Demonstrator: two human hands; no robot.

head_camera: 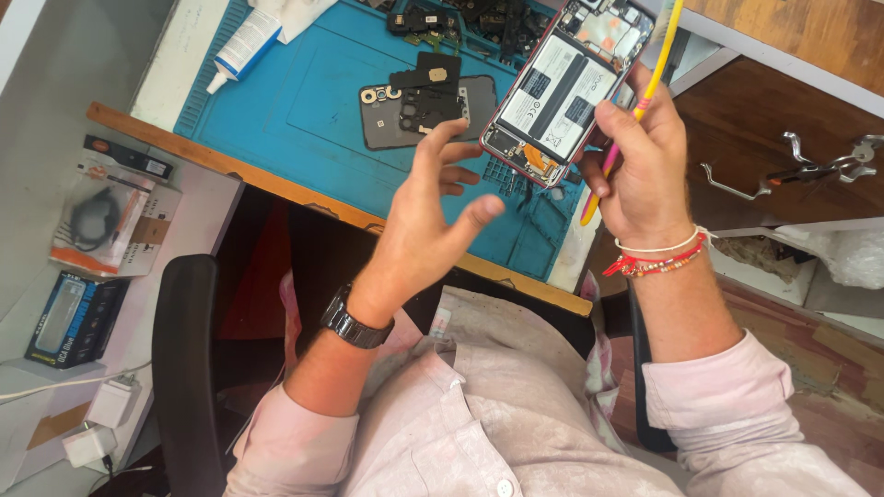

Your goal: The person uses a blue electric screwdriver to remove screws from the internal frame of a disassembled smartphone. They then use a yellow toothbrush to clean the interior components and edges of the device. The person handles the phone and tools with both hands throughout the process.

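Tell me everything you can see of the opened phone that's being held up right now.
The opened phone has its back cover off, showing a pale rectangular battery with dark markings, a reddish frame, and small boards and connectors at both ends. It is tilted diagonally above the blue work mat, held by the right hand, which also grips a yellow tool. The left hand is open just beside it, fingers spread, not clearly touching.

A phone repair workshop, judging by the blue work mat (304, 110) on the counter (276, 184), an opened phone (562, 87) with battery bared, a loose back cover (428, 110), small black parts (479, 18), a glue tube (241, 46) and hanging pliers (810, 166).
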